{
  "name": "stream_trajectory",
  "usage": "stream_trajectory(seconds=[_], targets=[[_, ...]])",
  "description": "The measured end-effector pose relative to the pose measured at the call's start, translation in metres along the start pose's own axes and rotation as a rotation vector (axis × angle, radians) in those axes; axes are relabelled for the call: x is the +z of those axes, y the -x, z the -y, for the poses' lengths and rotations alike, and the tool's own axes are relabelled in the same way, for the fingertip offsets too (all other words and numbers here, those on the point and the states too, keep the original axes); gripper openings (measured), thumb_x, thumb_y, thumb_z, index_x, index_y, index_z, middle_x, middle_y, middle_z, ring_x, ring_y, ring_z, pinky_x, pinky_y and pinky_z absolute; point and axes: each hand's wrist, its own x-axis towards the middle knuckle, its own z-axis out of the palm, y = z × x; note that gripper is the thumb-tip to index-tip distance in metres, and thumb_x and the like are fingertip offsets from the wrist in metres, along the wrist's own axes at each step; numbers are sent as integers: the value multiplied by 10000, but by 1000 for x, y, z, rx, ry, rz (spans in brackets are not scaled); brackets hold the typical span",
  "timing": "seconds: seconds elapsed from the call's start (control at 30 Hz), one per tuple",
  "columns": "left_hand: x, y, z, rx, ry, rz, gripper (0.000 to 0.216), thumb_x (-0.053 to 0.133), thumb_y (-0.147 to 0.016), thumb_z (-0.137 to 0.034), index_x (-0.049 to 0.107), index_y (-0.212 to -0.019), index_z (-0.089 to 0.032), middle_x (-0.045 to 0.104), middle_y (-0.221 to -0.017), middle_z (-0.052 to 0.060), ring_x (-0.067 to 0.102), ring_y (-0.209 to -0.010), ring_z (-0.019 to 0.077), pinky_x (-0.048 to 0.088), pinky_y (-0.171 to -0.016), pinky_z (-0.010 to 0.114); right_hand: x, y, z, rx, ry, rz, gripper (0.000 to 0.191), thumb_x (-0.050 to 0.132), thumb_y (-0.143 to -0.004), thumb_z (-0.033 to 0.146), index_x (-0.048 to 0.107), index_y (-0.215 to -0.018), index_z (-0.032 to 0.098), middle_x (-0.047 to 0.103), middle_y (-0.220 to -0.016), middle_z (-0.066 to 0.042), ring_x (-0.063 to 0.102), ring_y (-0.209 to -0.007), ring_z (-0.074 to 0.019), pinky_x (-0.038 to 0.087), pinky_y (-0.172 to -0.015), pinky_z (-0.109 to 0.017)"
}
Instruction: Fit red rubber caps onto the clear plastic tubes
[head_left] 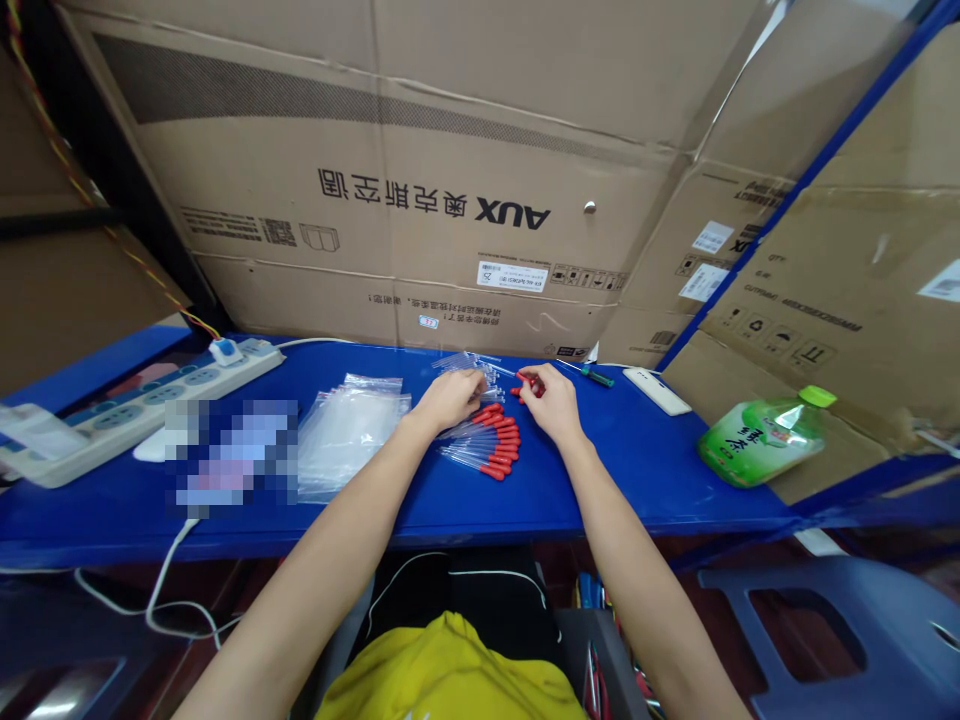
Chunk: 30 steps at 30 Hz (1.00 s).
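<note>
Yellow fabric sits lowest, below the blue table's near edge. Toward the far edge at mid-table, the left hand is curled narrow, fingertips on loose clear tubes. The right hand pinches a red-bulbed dropper. A row of droppers lies just nearer, between the wrists. Clear bags lie to the left, and a green bottle near the right edge.

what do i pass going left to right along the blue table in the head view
power strip → stack of clear bags → left hand → right hand, pinching a red cap → green screwdriver → white remote → green bottle
</note>
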Motion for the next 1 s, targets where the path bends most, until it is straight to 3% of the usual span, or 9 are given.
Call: stream_trajectory(seconds=[0.3,0.47,0.57,0.87,1.0], targets=[[2,0,4,53,179,-97,307,523,-887,-68,600,-1169,-162,705,-1007,85,657,-968,224,499,-887,333,5,0,-12,5,125,46,284,571,-848,166,729,-1085,176,717,-1000,-72,641,-768,-183,486,-798,-306],[7,-2,4,79,266,-145,185,451,-975,-140,600,-1083,-162,694,-1051,107,657,-946,216,497,-875,334,7,0,-15,31,163,55,289,583,-846,171,719,-1101,182,718,-1038,-81,657,-860,-208,486,-839,-320],[6,-2,0,73,278,-152,242,360,-1058,-255,585,-1022,-177,693,-1005,104,655,-924,223,488,-865,343,7,1,-14,39,172,59,277,588,-844,178,718,-1088,190,716,-1025,-80,655,-893,-223,486,-865,-336],[0,3,-10,-12,174,-70,339,299,-1098,-416,595,-1115,-253,742,-1011,47,705,-923,237,438,-718,290,6,-1,-10,1,57,11,274,560,-807,127,732,-1008,202,692,-1042,-88,654,-934,-230,520,-880,-347],[3,2,-10,-22,181,-72,331,315,-1097,-410,600,-1102,-242,745,-943,46,715,-899,239,438,-724,287,7,-1,-6,61,-156,-27,188,573,-804,179,710,-929,205,707,-991,-66,664,-822,-194,546,-808,-320]])
